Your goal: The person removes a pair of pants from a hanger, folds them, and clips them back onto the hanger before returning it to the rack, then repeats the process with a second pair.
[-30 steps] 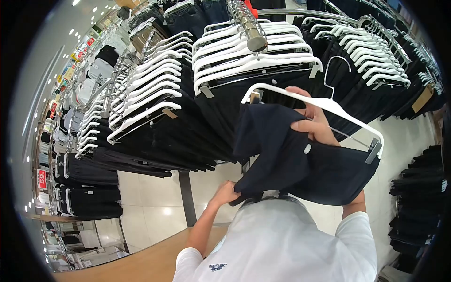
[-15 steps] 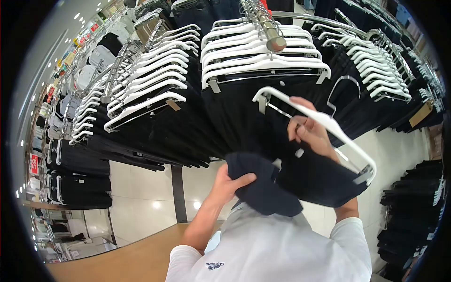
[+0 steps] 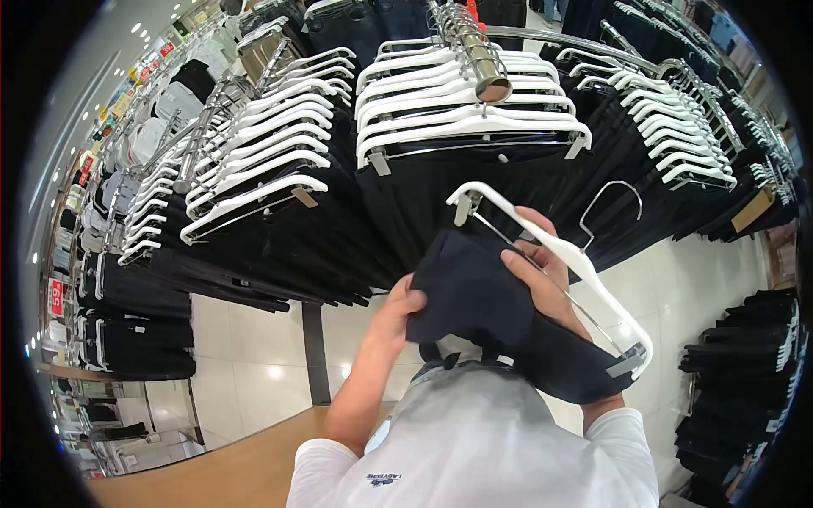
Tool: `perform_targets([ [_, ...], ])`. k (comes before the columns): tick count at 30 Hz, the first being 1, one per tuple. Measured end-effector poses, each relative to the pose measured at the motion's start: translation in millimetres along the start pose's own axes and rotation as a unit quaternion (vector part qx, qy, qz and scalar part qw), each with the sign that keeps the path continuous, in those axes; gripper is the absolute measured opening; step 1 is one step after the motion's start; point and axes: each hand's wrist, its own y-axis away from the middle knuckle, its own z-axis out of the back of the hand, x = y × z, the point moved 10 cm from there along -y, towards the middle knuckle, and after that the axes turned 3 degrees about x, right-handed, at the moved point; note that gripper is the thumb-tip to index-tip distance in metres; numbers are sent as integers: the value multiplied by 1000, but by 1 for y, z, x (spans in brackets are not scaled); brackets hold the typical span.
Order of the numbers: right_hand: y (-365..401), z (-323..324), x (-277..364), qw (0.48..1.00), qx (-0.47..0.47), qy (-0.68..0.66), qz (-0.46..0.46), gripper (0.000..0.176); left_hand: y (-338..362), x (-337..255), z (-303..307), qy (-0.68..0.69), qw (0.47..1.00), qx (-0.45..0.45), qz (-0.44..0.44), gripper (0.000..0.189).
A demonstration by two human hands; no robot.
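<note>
My left hand [image 3: 396, 310] pinches the left edge of a dark navy garment [image 3: 470, 288], thumb on top. My right hand [image 3: 546, 275] is at the middle of a white hanger [image 3: 584, 264], with fingers around its bar and the thumb on the dark cloth. The hanger tilts down to the right, its metal hook [image 3: 611, 186] pointing up and away. Its right clip [image 3: 627, 364] grips the garment's right end. The left clip [image 3: 462, 209] shows at the upper end of the hanger, and whether it holds cloth is unclear.
Directly ahead, a metal rail [image 3: 487, 68] carries black trousers [image 3: 423, 190] on white hangers [image 3: 474, 121]. More racks stand left and right, with dark clothes [image 3: 741, 372] low at the right. A wooden surface [image 3: 220, 453] lies at the lower left, above a tiled floor [image 3: 254, 356].
The garment's loose part has been raised and spread below the hanger. My right hand now has its thumb on the cloth. The hanger has shifted slightly left and down.
</note>
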Motion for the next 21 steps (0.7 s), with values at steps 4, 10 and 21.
perform_targets([
  [4, -6, 4, 5, 998, -11, -3, 55, 63, 14, 43, 16, -43, 995, 1, -95, 56],
  [10, -4, 6, 2, 990, -29, 130, 48, 58, 24, 54, 38, -41, 982, -21, -180, 35],
  [21, 11, -36, 3, 953, 152, 157, 211, 105, 35, -11, -8, -207, 920, -270, -196, 14],
])
